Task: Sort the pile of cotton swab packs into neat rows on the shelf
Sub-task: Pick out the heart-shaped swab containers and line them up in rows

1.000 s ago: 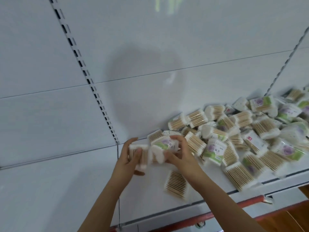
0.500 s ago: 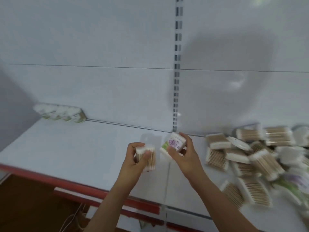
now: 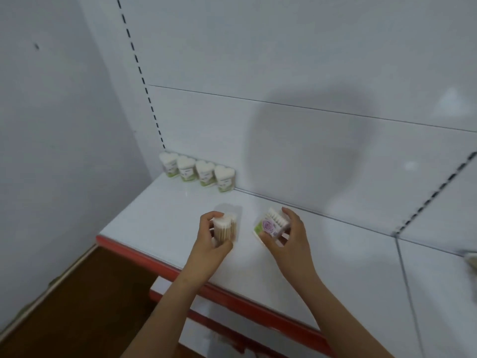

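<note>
I carry one cotton swab pack (image 3: 224, 229) gripped in my left hand (image 3: 210, 248) and another pack (image 3: 271, 224) pinched in my right hand (image 3: 286, 244) toward the row of four (image 3: 197, 171) (next: stand both upright beside it).

— Where is there room on the shelf (image 3: 160, 218)?
— Bare white surface lies between the row of four packs (image 3: 197, 172) at the back panel (image 3: 309, 73) and the red front edge (image 3: 144, 257).
— Obstacles?
— The side wall (image 3: 64, 125) on the left; something blurred at the far right edge (image 3: 471, 260), possibly more packs.

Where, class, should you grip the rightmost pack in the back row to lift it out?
Probably pinch the rightmost pack front to back across its heart-shaped top, coming from above and the right: it stands upright, the wall is close behind, and a neighbour pack blocks its left.
</note>
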The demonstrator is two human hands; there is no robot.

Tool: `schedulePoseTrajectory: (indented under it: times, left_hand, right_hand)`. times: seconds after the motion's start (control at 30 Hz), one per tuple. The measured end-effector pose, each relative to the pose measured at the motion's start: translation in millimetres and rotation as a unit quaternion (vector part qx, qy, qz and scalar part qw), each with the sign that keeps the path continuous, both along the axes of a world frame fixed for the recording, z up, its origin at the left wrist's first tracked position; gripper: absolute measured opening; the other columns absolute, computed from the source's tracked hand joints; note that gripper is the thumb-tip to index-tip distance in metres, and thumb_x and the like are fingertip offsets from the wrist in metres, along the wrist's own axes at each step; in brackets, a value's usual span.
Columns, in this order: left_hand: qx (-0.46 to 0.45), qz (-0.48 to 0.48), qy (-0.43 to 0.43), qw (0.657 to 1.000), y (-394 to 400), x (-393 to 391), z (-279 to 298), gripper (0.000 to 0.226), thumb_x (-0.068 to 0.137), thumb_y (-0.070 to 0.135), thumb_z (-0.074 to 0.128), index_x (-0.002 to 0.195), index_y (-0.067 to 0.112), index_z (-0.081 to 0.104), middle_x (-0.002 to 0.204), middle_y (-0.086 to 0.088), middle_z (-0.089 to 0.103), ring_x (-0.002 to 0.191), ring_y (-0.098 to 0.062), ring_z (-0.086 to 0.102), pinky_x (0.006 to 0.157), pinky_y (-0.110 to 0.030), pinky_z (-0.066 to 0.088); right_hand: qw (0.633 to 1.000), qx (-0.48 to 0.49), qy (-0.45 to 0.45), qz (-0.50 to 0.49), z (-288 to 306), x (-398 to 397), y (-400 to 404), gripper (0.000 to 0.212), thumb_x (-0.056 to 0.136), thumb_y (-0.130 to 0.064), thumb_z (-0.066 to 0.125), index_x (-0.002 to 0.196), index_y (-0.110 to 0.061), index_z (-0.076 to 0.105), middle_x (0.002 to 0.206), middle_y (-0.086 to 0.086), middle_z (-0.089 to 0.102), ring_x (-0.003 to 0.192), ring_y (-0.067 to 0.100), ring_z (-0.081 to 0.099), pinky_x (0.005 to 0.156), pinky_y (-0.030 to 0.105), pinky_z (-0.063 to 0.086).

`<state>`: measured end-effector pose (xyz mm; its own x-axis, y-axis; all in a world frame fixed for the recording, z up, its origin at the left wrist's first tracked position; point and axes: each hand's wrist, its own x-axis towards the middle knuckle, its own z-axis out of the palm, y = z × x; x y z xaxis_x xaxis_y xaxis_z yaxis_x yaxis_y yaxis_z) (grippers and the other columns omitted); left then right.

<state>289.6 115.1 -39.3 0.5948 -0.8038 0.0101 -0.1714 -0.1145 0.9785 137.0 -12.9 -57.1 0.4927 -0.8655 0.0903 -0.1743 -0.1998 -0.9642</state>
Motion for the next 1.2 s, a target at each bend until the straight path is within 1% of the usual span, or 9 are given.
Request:
schedulePoseTrajectory:
  times: [0.1,0.2,0.27,0.4,0.5,0.67,0.83,1.03,1.2]
  left_hand:
    - [0.009,-0.010,-0.025,1.000,9,36,-2,0.057,0.091,-0.002,0.060,0.124,0.039,0.038,0.117,0.002,0.053,0.086,0.003,0.058,0.072,-0.017,0.050]
    - [0.000,-0.003,-0.032,0.999,11,59,-8,0.064,0.090,0.005,0.069,0.129,0.044,0.036,0.119,0.004,0.053,0.094,0.003,0.060,0.078,-0.019,0.054]
    - [-0.003,0.012,-0.036,0.999,10,67,-9,0.074,0.087,0.010,0.075,0.138,0.043,0.034,0.123,0.009,0.052,0.103,0.006,0.058,0.087,-0.021,0.055]
    - [-0.018,0.044,-0.075,0.996,5,70,-7,0.064,0.082,0.016,0.080,0.127,0.043,0.044,0.125,0.013,0.051,0.113,0.007,0.051,0.097,-0.028,0.052]
    - [-0.038,0.034,-0.090,0.995,-2,64,-1,0.062,0.080,0.023,0.082,0.127,0.040,0.045,0.129,0.012,0.052,0.113,0.009,0.051,0.087,-0.017,0.052]
    - [-0.074,0.016,-0.137,0.988,-23,46,13,0.069,0.074,0.022,0.088,0.121,0.044,0.043,0.118,0.018,0.059,0.100,0.005,0.061,0.075,-0.010,0.049]
    - [-0.075,0.013,-0.181,0.980,-38,52,12,0.075,0.073,0.028,0.089,0.132,0.035,0.043,0.128,0.016,0.051,0.113,-0.001,0.056,0.086,-0.011,0.048]
    - [0.087,0.011,-0.352,0.932,-38,86,-35,0.081,0.086,0.068,0.046,0.150,0.019,0.036,0.149,-0.005,0.041,0.139,-0.023,0.035,0.113,-0.038,0.034]
    - [0.188,0.005,-0.463,0.866,-44,91,-61,0.071,0.091,0.065,0.033,0.142,0.019,0.053,0.149,-0.016,0.049,0.139,-0.037,0.043,0.114,-0.050,0.032]
  right_hand:
    - [0.997,-0.067,0.037,-0.007,-8,36,8,0.079,0.082,-0.029,0.080,0.146,-0.026,0.035,0.133,-0.009,0.039,0.113,-0.005,0.050,0.087,0.008,0.047]
    - [0.987,-0.130,0.090,0.012,-15,54,9,0.081,0.081,-0.025,0.081,0.147,-0.028,0.033,0.129,-0.010,0.037,0.105,-0.006,0.048,0.094,0.018,0.048]
    - [0.978,-0.165,0.126,0.017,-18,57,12,0.084,0.082,-0.029,0.079,0.150,-0.026,0.031,0.133,-0.009,0.035,0.116,0.005,0.046,0.103,0.031,0.046]
    - [0.951,-0.266,0.144,-0.068,1,55,29,0.079,0.089,-0.056,0.059,0.153,-0.020,0.031,0.151,0.000,0.030,0.141,0.014,0.028,0.110,0.025,0.029]
    - [0.934,-0.325,0.115,-0.092,38,63,40,0.063,0.090,-0.057,0.054,0.140,-0.019,0.050,0.135,-0.004,0.049,0.125,0.010,0.045,0.103,0.020,0.037]
    - [0.951,-0.265,0.157,-0.015,77,88,42,0.064,0.080,-0.070,0.053,0.131,-0.031,0.055,0.113,-0.013,0.058,0.101,0.005,0.055,0.085,0.024,0.049]
    - [0.971,-0.192,0.140,-0.016,87,96,9,0.051,0.083,-0.052,0.069,0.127,-0.029,0.055,0.112,-0.008,0.062,0.100,0.009,0.058,0.086,0.029,0.051]
    - [0.950,-0.243,0.195,-0.034,73,104,-55,0.046,0.083,-0.031,0.073,0.118,-0.011,0.052,0.114,0.005,0.050,0.091,0.024,0.057,0.072,0.028,0.040]
    - [0.909,-0.293,0.297,0.015,50,125,-74,0.044,0.081,-0.024,0.072,0.115,-0.004,0.052,0.120,0.014,0.045,0.093,0.034,0.058,0.072,0.032,0.041]
